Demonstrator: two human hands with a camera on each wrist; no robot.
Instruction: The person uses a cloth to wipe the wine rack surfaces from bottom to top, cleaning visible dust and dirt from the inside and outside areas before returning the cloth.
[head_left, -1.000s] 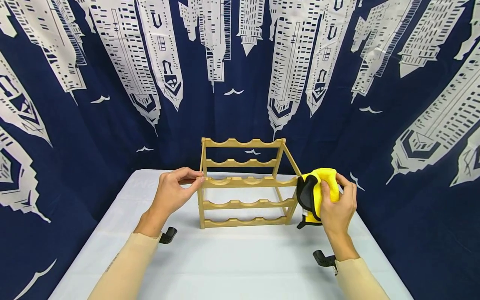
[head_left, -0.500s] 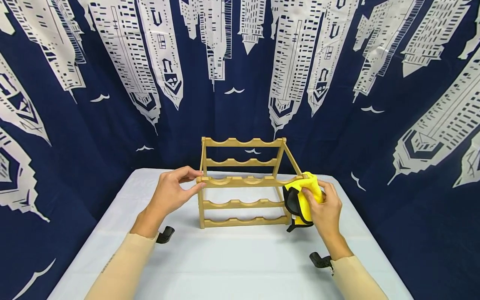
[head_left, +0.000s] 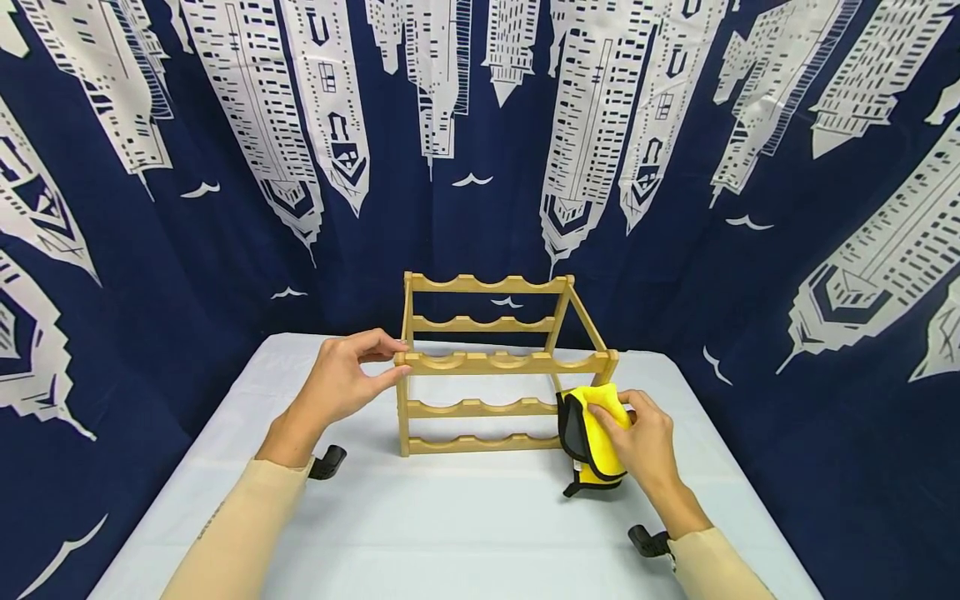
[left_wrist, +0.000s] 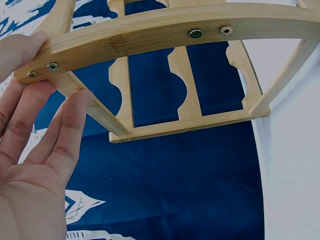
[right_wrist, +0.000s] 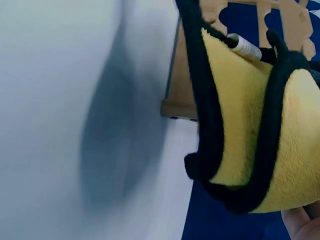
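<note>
A light wooden bottle rack (head_left: 495, 364) with scalloped rails stands on the white-covered table. My left hand (head_left: 345, 372) pinches its top front left corner between thumb and fingers; in the left wrist view that hand (left_wrist: 45, 120) is at the end of the side bar (left_wrist: 145, 37), which carries several metal screws. My right hand (head_left: 647, 437) grips a folded yellow cloth (head_left: 604, 433) with black edging and a dark grey patch, held at the front right post. In the right wrist view the cloth (right_wrist: 245, 115) hides most of the hand, and a small white tag (right_wrist: 245, 47) shows on it.
The white table (head_left: 450, 525) stretches in front of the rack and to both sides. Close behind hangs a navy curtain (head_left: 465, 225) printed with white buildings and birds. Each wrist wears a black camera mount, such as the right one (head_left: 648, 542).
My right hand has moved left and then down with the cloth, from the rack's top right corner along the front right post. The left hand stays at the left corner.
</note>
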